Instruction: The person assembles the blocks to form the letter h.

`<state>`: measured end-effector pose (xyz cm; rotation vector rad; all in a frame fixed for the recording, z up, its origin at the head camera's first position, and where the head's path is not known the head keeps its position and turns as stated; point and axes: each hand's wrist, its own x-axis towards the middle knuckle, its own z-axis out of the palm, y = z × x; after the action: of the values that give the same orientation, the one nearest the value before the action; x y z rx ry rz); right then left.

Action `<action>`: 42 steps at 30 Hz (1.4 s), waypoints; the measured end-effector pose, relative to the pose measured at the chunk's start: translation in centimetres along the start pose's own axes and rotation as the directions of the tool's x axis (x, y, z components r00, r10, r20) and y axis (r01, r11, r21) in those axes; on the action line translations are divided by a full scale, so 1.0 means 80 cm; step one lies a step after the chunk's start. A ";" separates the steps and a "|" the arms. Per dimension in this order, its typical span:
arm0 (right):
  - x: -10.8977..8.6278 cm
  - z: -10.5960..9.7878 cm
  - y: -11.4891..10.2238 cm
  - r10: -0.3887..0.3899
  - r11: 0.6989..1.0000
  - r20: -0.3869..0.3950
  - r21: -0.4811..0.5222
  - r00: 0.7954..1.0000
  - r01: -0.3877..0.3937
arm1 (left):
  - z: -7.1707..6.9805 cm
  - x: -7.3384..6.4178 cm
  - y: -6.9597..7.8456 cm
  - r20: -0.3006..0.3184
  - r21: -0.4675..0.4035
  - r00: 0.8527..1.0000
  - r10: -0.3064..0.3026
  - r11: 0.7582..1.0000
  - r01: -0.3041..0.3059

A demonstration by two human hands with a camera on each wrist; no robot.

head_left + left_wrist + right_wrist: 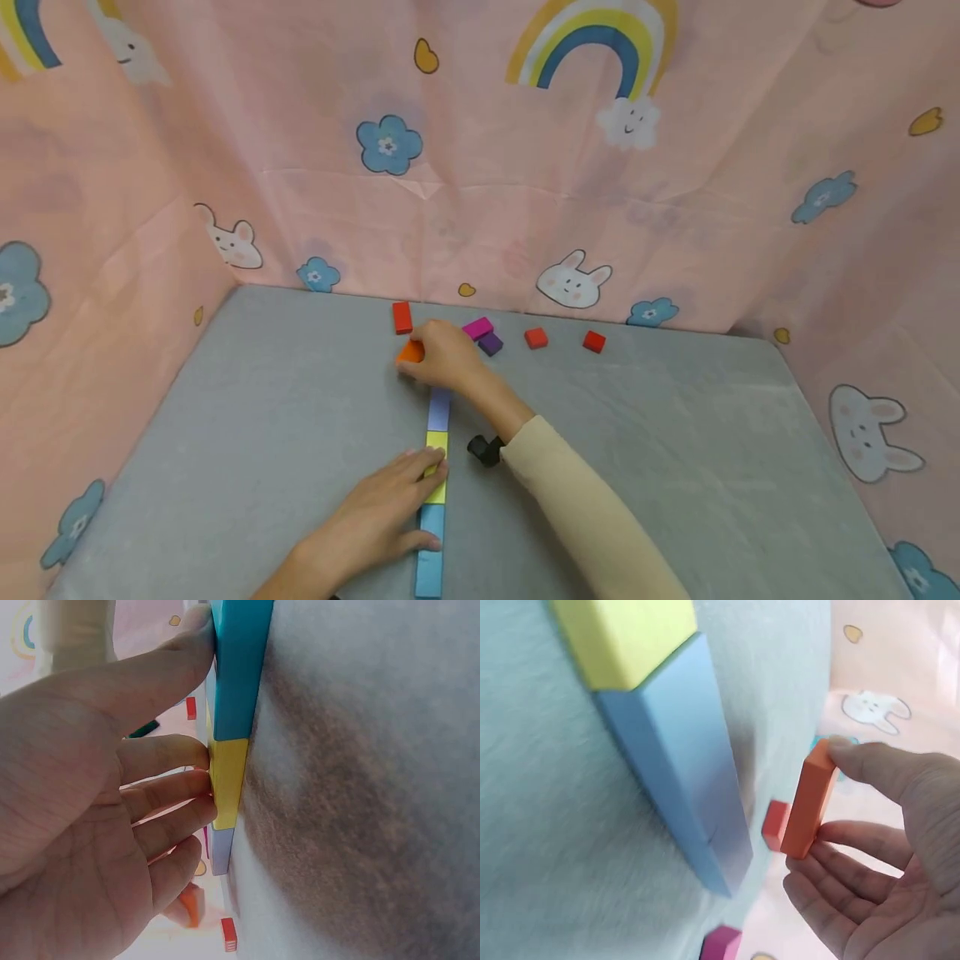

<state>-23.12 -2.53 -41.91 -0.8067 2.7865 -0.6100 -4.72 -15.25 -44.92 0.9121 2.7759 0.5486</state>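
Note:
A straight row of wooden blocks runs away from me: light blue [430, 573], yellow [437, 440] and lavender [439, 410]. My left hand [375, 512] lies along its left side; the fingertips touch the yellow part and the thumb touches the blue part. Beyond the far end, my right hand [452, 357] pinches an orange block [808, 802] between thumb and fingers. In the right wrist view this block is held apart from the lavender end, which looks bluish there. A red block [402, 317] lies just behind the right hand.
Along the back of the grey table [262, 400] lie a magenta block [477, 328], a purple block [491, 344] and two red blocks, one nearer [536, 337] and one farther right [594, 342]. A black object [484, 451] shows beside the right cuff. Pink printed cloth [465, 208] surrounds the table.

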 end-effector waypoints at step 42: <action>-0.284 0.009 0.086 -0.051 0.998 -0.047 0.021 0.998 0.052 | -0.002 0.007 0.013 0.076 -0.082 0.993 -0.092 0.992 0.098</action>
<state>-7.13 14.91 -44.29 -0.8733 2.8026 -0.6762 -4.64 -14.18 -44.43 0.7624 2.6924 0.6014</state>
